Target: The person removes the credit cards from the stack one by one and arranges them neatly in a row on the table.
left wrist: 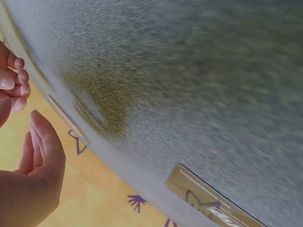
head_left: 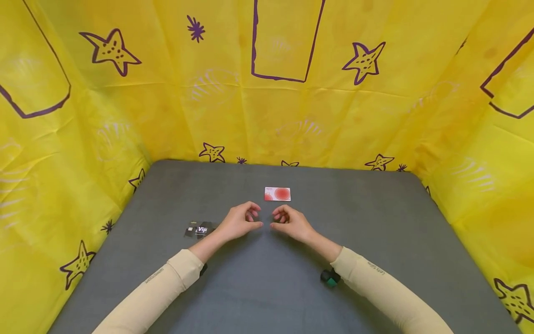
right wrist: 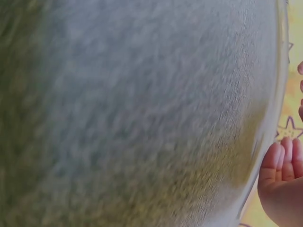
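Note:
Both hands hover over the middle of the grey table, fingertips facing each other across a small gap. The left hand [head_left: 242, 220] has its fingers loosely bent and holds nothing. Likewise bent and holding nothing, the right hand [head_left: 294, 224] mirrors it. Just beyond the fingertips lies a white card with red circles [head_left: 277, 194], flat on the table; the left wrist view catches it almost edge-on. A dark card marked "Vip" [head_left: 200, 229] lies left of the left hand, its right end partly covered by the wrist. It shows glossy in the left wrist view.
The grey tabletop [head_left: 367, 208] has rounded far corners. Yellow cloth [head_left: 233, 111] with purple stars hangs behind it and along both sides. Light sleeves cover the forearms, and a dark wrist device [head_left: 330, 278] sits under the right forearm.

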Motion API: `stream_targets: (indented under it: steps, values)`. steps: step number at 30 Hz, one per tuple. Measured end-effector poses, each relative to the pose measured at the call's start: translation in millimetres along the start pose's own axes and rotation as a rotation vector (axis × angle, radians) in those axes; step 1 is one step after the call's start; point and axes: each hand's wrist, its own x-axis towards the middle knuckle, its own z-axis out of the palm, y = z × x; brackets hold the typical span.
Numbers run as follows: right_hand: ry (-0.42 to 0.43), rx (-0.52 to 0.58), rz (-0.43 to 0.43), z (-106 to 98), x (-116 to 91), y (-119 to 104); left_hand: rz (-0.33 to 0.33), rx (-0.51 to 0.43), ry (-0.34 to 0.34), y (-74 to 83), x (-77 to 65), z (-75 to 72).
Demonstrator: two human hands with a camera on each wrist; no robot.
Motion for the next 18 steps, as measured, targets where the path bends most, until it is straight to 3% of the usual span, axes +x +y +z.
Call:
stream_targets:
  steps: [18]
  values:
    - [0.073, -0.019, 0.062, -26, 13, 12, -0.075, -0.024, 0.046, 6.6, 30.0, 10.1]
